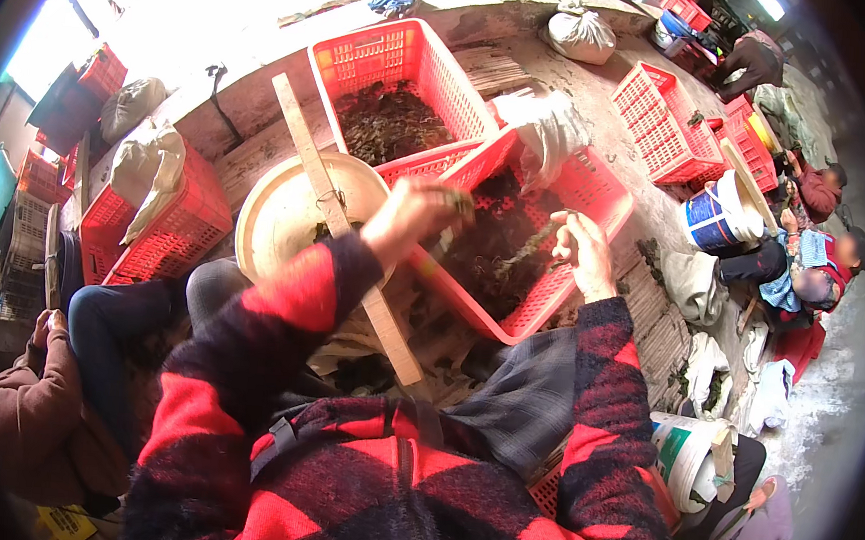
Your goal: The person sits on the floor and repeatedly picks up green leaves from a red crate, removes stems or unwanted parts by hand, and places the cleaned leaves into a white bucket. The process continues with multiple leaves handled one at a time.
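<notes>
My left hand (406, 219), blurred by motion, is above the near rim of a red plastic crate (486, 315), with a greenish-brown plant piece (458, 202) at its fingers. My right hand (584, 254), over the same crate's right side, pinches a long, knobbly greenish strand (530, 248) that hangs down to its left. Dark, tangled plant matter (488, 274) lies in that crate. Left of it stands a round cream tub (271, 206), crossed by a wooden plank (303, 129) with a small metal wire fixed on it. My left forearm covers part of the tub and plank.
Another red crate (325, 86) holds dark plant matter (390, 124) just beyond. A whitish sack (555, 132) drapes over the nearer crate's far rim. People sit close by on the left (32, 407) and right (817, 259), beside buckets (722, 215) and more crates (668, 128).
</notes>
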Motion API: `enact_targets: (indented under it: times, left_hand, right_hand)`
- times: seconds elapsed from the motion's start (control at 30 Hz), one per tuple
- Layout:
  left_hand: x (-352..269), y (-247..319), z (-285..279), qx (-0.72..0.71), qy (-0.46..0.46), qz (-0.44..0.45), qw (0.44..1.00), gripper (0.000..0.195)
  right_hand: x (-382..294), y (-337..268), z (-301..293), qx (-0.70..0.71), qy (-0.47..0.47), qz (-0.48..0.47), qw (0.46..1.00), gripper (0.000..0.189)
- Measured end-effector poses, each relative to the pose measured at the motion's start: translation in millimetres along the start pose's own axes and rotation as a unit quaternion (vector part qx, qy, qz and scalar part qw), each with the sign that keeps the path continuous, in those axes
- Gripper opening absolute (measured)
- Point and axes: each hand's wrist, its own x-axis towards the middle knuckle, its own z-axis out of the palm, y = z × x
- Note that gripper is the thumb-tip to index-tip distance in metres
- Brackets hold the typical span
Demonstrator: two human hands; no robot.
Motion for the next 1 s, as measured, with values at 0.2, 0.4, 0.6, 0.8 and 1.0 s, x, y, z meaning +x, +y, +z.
enact_targets:
  times: [0.2, 0.4, 0.6, 0.8, 1.0]
  left_hand:
    - [83, 65, -24, 0.655, 0.281, 0.27, 0.647, 0.061]
    - [36, -35, 47, 0.172, -0.109, -0.207, 0.957, 0.071]
    - [50, -80, 64, -0.334, -0.017, -0.15, 0.93, 0.022]
    - [44, -73, 63, -0.266, 0.025, -0.14, 0.953, 0.02]
    - [33, -71, 49, -0.253, 0.116, -0.171, 0.945, 0.02]
  right_hand:
    - [-6, -9, -1, 0.055, -0.071, -0.009, 0.996, 0.028]
    - [-23, -25, 17, 0.041, -0.158, -0.008, 0.987, 0.032]
    - [-72, -13, 41, -0.018, -0.202, 0.143, 0.969, 0.025]
    - [-94, -3, 29, -0.052, -0.079, 0.096, 0.991, 0.022]
    - [-95, -1, 16, -0.068, 0.038, 0.045, 0.996, 0.024]
